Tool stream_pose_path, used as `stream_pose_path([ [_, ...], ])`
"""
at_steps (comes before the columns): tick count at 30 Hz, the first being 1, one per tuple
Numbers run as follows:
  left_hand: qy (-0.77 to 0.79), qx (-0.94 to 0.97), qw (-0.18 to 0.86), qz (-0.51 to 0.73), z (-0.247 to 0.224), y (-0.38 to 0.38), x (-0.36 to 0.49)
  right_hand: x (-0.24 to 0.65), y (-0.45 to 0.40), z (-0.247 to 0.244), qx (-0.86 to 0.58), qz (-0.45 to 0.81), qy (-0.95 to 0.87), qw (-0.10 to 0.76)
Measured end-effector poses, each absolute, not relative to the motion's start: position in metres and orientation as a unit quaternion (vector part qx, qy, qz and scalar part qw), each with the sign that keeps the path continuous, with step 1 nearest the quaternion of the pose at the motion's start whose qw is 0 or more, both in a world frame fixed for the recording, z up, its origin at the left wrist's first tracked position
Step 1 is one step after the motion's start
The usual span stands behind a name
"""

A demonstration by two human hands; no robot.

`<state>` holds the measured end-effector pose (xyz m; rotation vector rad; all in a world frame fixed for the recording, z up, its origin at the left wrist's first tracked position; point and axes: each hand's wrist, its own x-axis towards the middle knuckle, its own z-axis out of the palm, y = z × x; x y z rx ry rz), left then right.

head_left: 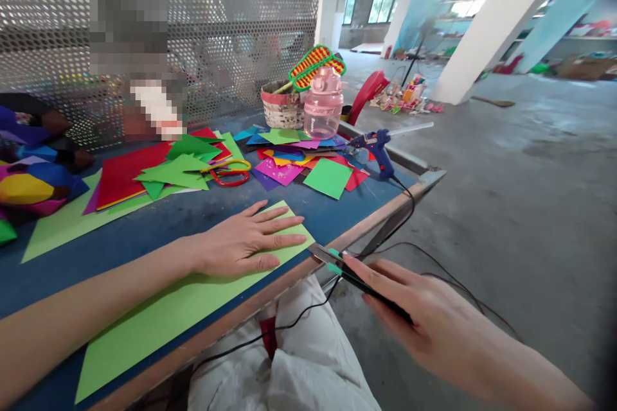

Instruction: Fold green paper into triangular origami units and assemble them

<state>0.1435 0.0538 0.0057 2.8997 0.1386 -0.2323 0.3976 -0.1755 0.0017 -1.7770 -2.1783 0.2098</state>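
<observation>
Left to right along the near side of the blue desk (159, 225): a light-green paper sheet (159, 334) lies flat, its long side near the desk's front edge. The left hand (243, 241) rests palm-down near the sheet's right end, fingers spread and grasping nothing. The utility knife (337, 262) points its blade at the sheet's right corner, just beside the left fingertips. The right hand (419, 308), out past the edge, clenches its fingers around the black handle.

Good practice here would probably be to keep the sheet pinned evenly, set the blade low and steady, and draw the left fingertips back from its path.

Obscured, again left to right: coloured faceted objects (29, 186) are cut off by the frame; the forearm (96, 295) covers part of the sheet; a pixelated patch (139, 64) masks the far side; blade contact cannot be told; the right hand hides much of the handle.
</observation>
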Motion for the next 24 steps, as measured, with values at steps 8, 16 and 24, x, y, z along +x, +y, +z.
stream_pose_path([
  [8,0.049,0.989,0.113,-0.076,0.005,0.054,0.143,0.399,-0.168,0.008,-0.618,0.181,-0.754,0.129],
  [16,0.048,0.99,0.11,-0.077,0.005,0.054,0.143,0.393,-0.171,0.001,-0.611,0.178,-0.76,0.135],
  [24,0.044,0.991,0.115,-0.06,0.004,0.054,0.144,0.383,-0.176,0.009,-0.611,0.195,-0.754,0.145],
])
